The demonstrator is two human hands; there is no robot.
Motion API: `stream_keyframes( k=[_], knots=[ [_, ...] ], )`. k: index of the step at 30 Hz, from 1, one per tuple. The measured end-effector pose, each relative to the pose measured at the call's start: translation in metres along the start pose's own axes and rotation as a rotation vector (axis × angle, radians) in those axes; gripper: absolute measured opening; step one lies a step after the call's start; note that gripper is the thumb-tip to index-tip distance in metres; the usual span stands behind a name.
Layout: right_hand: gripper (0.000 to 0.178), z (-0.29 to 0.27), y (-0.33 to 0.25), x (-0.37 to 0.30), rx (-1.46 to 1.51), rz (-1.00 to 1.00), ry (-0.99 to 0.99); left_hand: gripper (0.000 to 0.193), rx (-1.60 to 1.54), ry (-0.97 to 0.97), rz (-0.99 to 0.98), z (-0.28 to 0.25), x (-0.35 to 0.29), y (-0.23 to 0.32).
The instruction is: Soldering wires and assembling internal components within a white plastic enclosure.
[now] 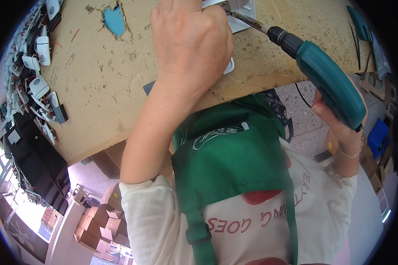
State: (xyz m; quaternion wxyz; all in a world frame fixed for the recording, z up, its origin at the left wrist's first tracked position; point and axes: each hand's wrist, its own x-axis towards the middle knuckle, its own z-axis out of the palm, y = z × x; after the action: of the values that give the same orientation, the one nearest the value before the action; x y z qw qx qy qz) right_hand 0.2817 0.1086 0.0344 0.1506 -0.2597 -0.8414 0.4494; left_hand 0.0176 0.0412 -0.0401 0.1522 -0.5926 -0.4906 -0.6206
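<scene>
My left hand [190, 42] is at the top edge, back of the hand up and fingers curled down; whatever they grip is hidden. Beside and partly under it is a white plastic housing [246, 9], cut off by the top of the picture. With my right hand [336, 119] I grip the handle of a teal soldering gun [329, 79] at the right, over the bench edge. Its black collar and brown-stained metal barrel point up and left, and the tip reaches into the housing next to my left fingers. A small white rounded edge [229, 66] shows beside my left wrist.
The worn, cardboard-like bench top [106, 88] has a torn hole [114, 21] showing blue. White devices with wires [40, 86] are piled along its left edge, near black boxes [37, 154]. A teal tool [359, 23] lies far right. A black cable [303, 95] hangs below the edge.
</scene>
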Motion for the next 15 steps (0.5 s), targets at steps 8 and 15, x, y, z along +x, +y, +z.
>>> stream_keyframes(
  k=[8,15],
  knots=[
    [0.036,0.002,0.002,-0.008,0.080,0.127,0.065,0.011,-0.006,0.002,-0.021,0.000,0.000,0.001],
    [0.031,0.004,-0.004,-0.010,0.090,0.234,0.070,0.011,-0.013,0.000,-0.015,0.000,0.001,0.001]
  ],
)
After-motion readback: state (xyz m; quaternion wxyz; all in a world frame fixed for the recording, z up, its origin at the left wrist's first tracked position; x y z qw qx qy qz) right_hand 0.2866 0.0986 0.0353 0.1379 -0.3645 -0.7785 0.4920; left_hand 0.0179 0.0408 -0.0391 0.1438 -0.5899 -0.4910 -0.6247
